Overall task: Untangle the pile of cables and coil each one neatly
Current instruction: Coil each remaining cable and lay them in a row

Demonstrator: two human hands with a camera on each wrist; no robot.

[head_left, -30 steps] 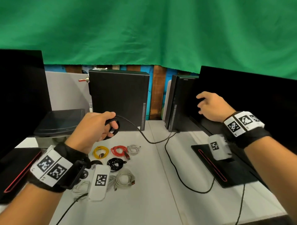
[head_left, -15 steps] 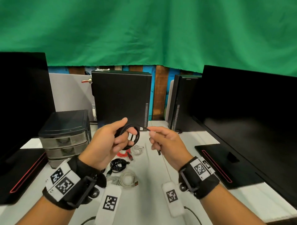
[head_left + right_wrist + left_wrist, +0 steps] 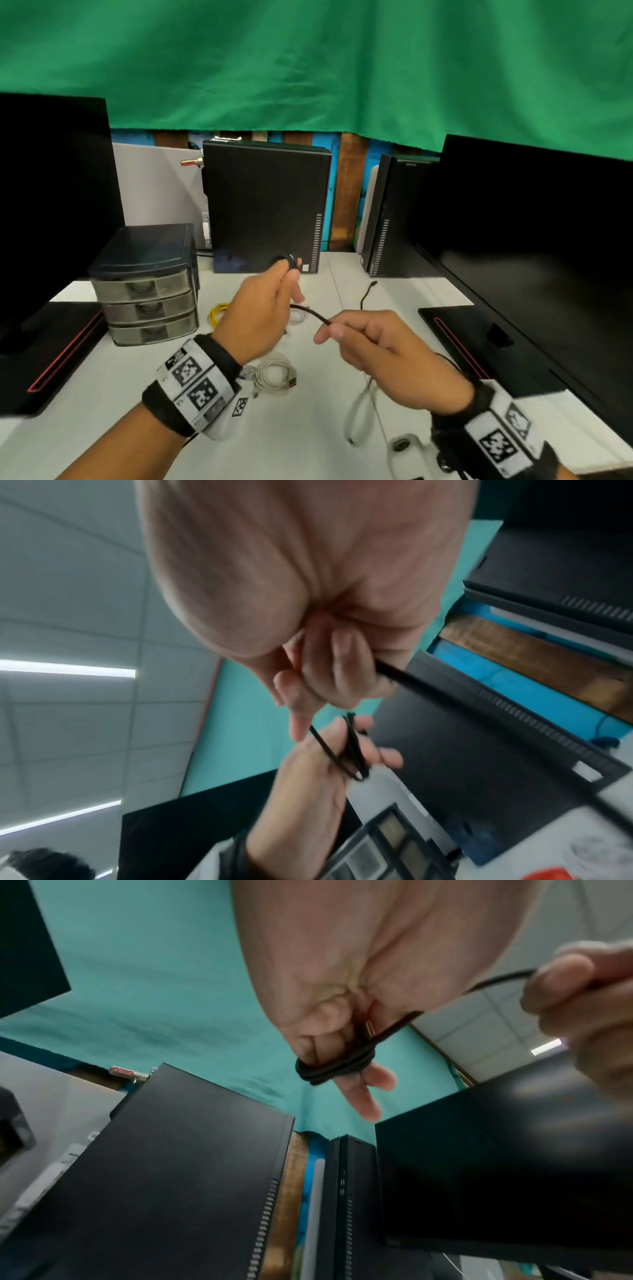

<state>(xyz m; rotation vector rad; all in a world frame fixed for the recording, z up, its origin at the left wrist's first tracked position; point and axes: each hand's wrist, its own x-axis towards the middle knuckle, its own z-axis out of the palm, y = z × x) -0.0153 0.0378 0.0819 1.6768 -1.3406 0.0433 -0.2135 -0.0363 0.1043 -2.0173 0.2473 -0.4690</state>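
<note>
Coiling step: our left hand (image 3: 263,308) grips the thin black cable (image 3: 337,1069) looped round its fingers; right hand (image 3: 387,356) pinches the free run. Next, we judge, another wrap.

A plain green cloth (image 3: 308,68) fills the top of the head view. Below it stand black monitors at far left (image 3: 51,205) and right (image 3: 534,246), with red lines on their black bases. The cable (image 3: 310,313) between the hands is black. At lower centre on the white table (image 3: 308,445) lie a pale grey coil (image 3: 274,373) and a yellow coil (image 3: 216,310). Both wristbands (image 3: 195,383) carry black-and-white square-patterned markers. The drawer unit (image 3: 147,284) at left is dark-topped with smoky translucent drawers.
</note>
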